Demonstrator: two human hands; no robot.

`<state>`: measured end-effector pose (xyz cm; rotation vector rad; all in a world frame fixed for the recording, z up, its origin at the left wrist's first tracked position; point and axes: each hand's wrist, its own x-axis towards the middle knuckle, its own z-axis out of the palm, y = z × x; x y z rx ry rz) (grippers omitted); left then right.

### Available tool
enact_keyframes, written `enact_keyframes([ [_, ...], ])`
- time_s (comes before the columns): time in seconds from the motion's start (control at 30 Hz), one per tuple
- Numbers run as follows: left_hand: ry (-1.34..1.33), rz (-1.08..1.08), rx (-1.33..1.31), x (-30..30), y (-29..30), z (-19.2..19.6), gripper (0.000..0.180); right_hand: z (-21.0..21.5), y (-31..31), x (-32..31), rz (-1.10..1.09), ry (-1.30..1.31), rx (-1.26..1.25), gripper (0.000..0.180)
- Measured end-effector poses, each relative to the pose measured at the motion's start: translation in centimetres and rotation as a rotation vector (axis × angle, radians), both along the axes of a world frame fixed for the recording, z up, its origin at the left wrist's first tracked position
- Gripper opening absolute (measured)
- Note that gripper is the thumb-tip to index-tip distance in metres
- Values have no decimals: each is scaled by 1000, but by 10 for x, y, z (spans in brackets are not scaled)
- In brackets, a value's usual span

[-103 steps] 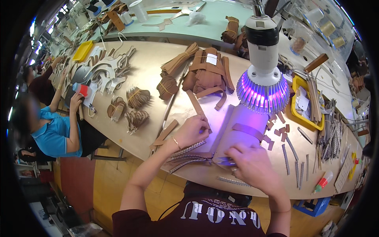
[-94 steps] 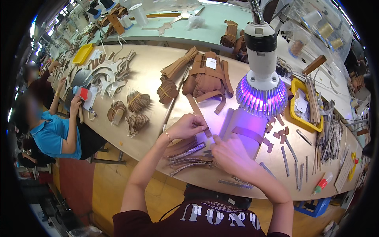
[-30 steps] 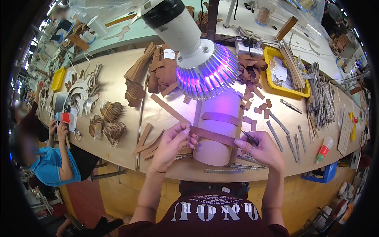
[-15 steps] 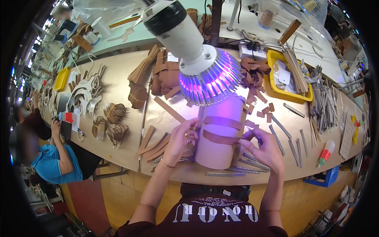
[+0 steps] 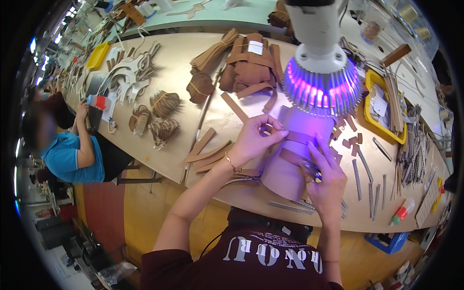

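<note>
A tan cylinder [image 5: 280, 182] lies on the table before me under purple light. Around its upper side run two brown strips, the upper strip [image 5: 298, 137] and the lower strip [image 5: 289, 156]. My left hand [image 5: 258, 140] pinches the left end of the upper strip between thumb and fingers. On the cylinder's right side is my right hand [image 5: 326, 181], its fingertips by the strips' right ends. A slim, shiny metal tool [image 5: 311, 169] shows among its curled fingers; its exact kind is unclear.
A lit purple lamp [image 5: 321, 89] hangs just beyond the cylinder. Bundled brown strips [image 5: 249, 67] lie behind, loose strips [image 5: 208, 154] to the left. Braided grey pieces [image 5: 357, 179] and a yellow tray [image 5: 374, 121] are at right. A person in blue [image 5: 75, 152] sits at left.
My left hand has come onto the upper strip's left end. My right hand has shifted from the lower strip's end up along the cylinder's side. The whole view has swung left.
</note>
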<state>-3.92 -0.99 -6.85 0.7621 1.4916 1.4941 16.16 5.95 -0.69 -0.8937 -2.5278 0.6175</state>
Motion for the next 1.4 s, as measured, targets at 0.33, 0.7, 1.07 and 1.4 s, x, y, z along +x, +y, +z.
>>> enact_keyframes([
  [0.33,1061,349,-461,-52,-126,-8,35,18,-1,-6,-56,185,-188,28],
  [0.7,1047,290,-420,-63,-153,-25,19,39,-4,2,-66,157,-82,28],
  [1.07,1208,18,-387,-37,-141,-9,23,39,-5,18,-153,194,-187,29],
  [1.4,1069,-24,-397,-17,-138,-12,62,37,0,37,-118,92,-67,29],
])
